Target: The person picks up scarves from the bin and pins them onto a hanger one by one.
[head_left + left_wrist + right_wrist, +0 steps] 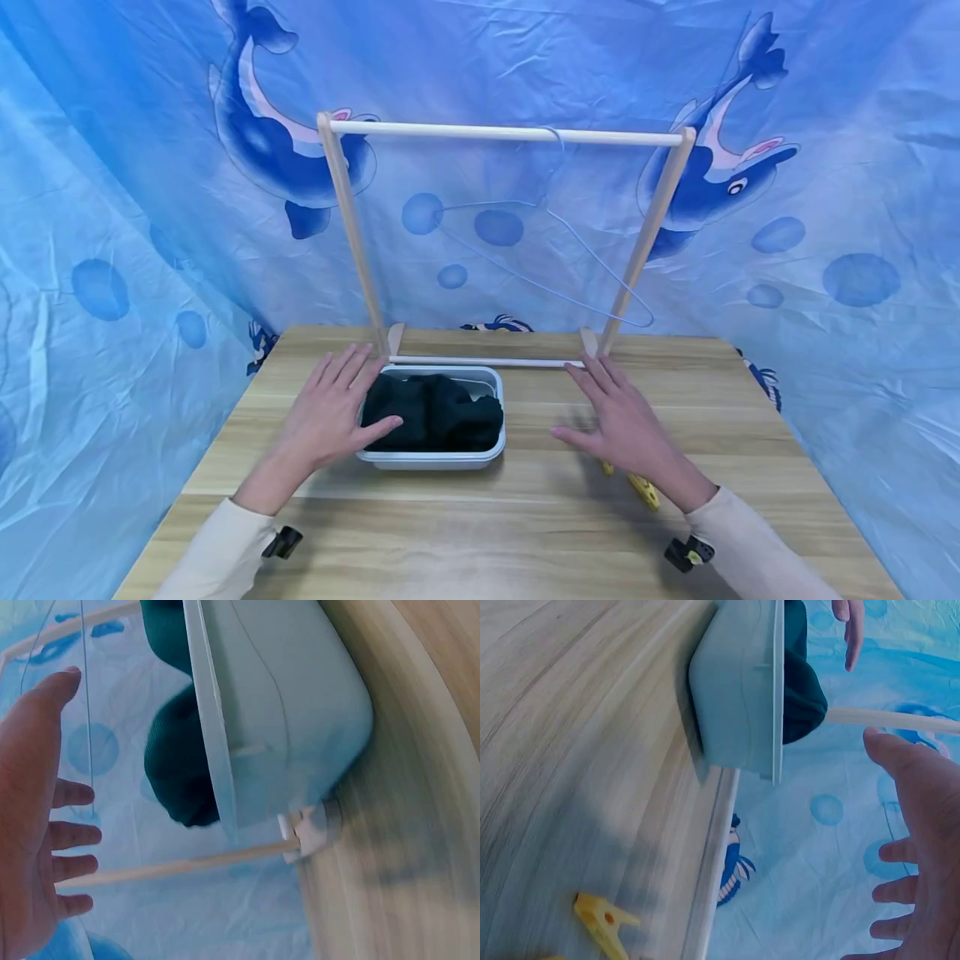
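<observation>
My left hand [330, 417] hovers with straight fingers over the left edge of a pale plastic tub [450, 461], holding nothing. In the tub lies a bundled dark green ribbed cloth [431, 414], which rises above the rim in the left wrist view. To the right of the tub, my right hand [618, 421] is spread above the table and also holds nothing. Yellow clothespins [643, 492] lie on the table below my right wrist, partly hidden by it in the head view; one clothespin [604, 926] shows plainly in the right wrist view.
Behind the tub stands a small wooden rack [648, 225] with a white top bar [487, 132]. A thin wire hanger [592, 254] hangs from that bar, right of its middle. A blue dolphin-print curtain [862, 208] surrounds the wooden table [465, 542] on the back and sides.
</observation>
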Demonstrator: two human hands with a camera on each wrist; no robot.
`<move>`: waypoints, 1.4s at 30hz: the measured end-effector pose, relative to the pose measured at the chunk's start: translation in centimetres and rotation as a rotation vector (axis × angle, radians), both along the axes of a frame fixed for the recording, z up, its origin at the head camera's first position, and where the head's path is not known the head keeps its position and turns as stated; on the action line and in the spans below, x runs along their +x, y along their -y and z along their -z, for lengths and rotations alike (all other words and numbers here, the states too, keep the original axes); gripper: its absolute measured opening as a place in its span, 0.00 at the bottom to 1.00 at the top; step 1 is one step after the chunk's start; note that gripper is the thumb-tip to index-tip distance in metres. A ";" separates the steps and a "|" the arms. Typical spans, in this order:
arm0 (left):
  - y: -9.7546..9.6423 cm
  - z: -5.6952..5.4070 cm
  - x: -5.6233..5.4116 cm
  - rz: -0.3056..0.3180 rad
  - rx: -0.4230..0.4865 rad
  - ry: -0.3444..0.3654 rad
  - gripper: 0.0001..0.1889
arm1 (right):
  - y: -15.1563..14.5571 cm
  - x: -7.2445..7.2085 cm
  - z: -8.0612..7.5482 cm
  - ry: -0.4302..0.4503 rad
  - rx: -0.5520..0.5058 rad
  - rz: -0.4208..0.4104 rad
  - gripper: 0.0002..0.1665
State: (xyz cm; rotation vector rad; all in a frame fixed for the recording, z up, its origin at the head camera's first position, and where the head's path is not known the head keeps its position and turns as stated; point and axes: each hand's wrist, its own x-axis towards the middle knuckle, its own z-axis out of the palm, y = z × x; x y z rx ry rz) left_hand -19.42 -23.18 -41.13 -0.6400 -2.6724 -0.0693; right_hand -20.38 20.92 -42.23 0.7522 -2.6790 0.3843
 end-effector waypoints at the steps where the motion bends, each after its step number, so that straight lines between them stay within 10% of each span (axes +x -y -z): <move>1: 0.3 0.0 0.0 0.009 0.008 -0.009 0.49 | 0.2 -0.1 0.1 0.007 -0.008 -0.013 0.59; 8: 1.9 0.7 -0.3 0.074 0.062 -0.066 0.46 | 2.3 -1.1 1.0 0.066 -0.031 -0.086 0.58; 22: 3.4 2.8 -0.2 0.014 0.165 -0.015 0.42 | 6.0 -2.4 3.8 0.188 -0.079 -0.173 0.60; 42: 3.2 4.3 0.0 -0.037 0.336 0.183 0.41 | 7.2 -3.0 5.6 0.284 -0.171 -0.210 0.58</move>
